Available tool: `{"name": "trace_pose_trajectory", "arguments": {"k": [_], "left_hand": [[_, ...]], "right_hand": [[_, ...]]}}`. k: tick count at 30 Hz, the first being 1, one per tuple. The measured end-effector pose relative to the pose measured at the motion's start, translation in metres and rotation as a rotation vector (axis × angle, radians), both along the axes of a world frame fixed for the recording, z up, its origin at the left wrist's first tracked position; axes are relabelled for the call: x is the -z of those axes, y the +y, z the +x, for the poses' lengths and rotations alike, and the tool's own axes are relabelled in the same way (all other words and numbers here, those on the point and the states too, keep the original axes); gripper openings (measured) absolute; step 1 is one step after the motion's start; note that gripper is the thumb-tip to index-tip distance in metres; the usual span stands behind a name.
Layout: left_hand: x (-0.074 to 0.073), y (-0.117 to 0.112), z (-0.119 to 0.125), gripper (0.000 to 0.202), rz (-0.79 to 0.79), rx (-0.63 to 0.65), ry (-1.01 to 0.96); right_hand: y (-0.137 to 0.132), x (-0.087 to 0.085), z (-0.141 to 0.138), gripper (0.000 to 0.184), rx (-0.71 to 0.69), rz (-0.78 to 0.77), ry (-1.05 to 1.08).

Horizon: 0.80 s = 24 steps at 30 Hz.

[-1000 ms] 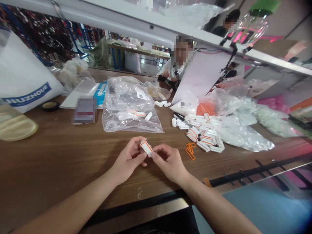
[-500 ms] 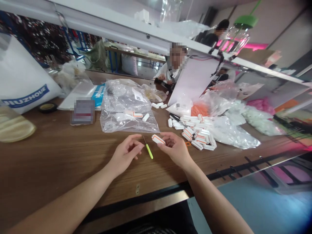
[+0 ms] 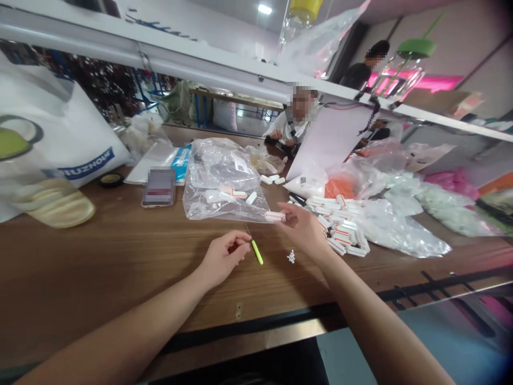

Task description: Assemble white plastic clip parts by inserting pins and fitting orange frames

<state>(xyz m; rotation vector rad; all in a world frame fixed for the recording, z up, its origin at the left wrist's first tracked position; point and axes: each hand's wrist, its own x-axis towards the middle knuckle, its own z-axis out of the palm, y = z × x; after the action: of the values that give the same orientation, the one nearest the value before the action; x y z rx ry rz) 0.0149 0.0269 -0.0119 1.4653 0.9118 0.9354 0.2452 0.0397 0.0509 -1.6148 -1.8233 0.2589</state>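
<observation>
1. The brown table (image 3: pixel 132 256) runs under everything; its bare near left part gives a firm, flat rest.
2. A clear bag (image 3: pixel 212 166) lies on the far side, a few white pieces showing at it. The film looks thin, soft and slippery.
3. On the right is a heap of white pieces (image 3: pixel 340 235), some edged in orange; hard and loosely piled, they would probably slide over one another.
4. The right hand (image 3: pixel 300 230) reaches toward the far side, thumb and fingers pinched on one piece.
5. The left hand (image 3: pixel 226 256) is near the middle, fingers loosely curled with a narrow gap, nothing seen between them.
6. Just beside its fingertips lies a tool (image 3: pixel 257 252). The thick yellow handle is the place to grip; the thin shaft looks stiff.
7. The held piece (image 3: pixel 275 216), white with an orange line, is by the bag's near right corner; touching or not cannot be told. It should be light, stiff and smooth, best pinched at an end or along its long edges.
8. Tiny white bits (image 3: pixel 291 256) lie right of the tool, likely easy to scatter; fingertips suit them.
</observation>
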Motion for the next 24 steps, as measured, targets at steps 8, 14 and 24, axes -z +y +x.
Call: {"name": "trace_pose_trajectory", "arguments": {"k": [8, 14, 24], "left_hand": [[0.002, 0.002, -0.001, 0.02, -0.019, 0.012, -0.061], [0.004, 0.004, 0.001, 0.018, -0.029, 0.015, -0.092], [0.003, 0.004, 0.002, 0.016, -0.052, 0.022, -0.142]], "right_hand": [[0.092, -0.002, -0.039, 0.045, -0.043, 0.01, -0.164], [0.113, 0.004, -0.031, 0.028, -0.062, -0.123, -0.382], [0.137, 0.012, -0.034, 0.029, -0.227, -0.216, -0.464]]}}
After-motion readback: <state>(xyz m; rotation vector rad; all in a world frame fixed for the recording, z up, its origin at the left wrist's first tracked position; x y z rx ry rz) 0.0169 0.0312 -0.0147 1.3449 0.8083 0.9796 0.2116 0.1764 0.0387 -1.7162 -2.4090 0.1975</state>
